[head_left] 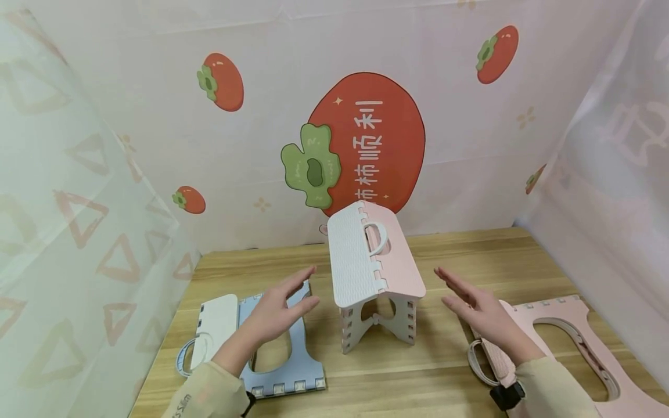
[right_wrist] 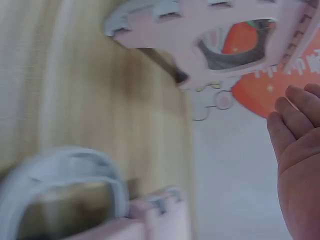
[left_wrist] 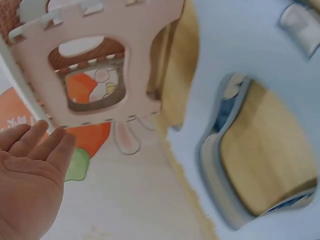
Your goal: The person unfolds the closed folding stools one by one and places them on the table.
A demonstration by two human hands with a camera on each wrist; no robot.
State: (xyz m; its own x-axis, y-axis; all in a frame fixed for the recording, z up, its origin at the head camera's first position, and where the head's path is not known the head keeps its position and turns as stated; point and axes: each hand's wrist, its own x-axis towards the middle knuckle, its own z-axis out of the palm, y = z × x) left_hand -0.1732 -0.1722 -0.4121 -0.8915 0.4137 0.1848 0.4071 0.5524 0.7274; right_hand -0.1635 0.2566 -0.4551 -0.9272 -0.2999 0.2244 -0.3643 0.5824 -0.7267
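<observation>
A pink and white folding stool (head_left: 350, 261) stands on its legs in the middle of the table, its two seat halves sloping down from a raised ridge with a white loop handle. To its left hovers my left hand (head_left: 274, 310), fingers extended, touching nothing. My right hand (head_left: 483, 319) is held up on the other side, also apart from the stool and with straight fingers. A leg panel (left_wrist: 137, 75) of the stool shows in the left wrist view beyond the left hand (left_wrist: 30, 185). In the right wrist view, the right hand (right_wrist: 305, 165) holds nothing.
Under my left forearm a blue and white folding stool (head_left: 300, 342) lies flat. Another pink folding stool (head_left: 590, 325) lies at the right, partly behind my right forearm. The wooden table (head_left: 397, 389) meets a persimmon-printed backdrop (head_left: 261, 145) at its back.
</observation>
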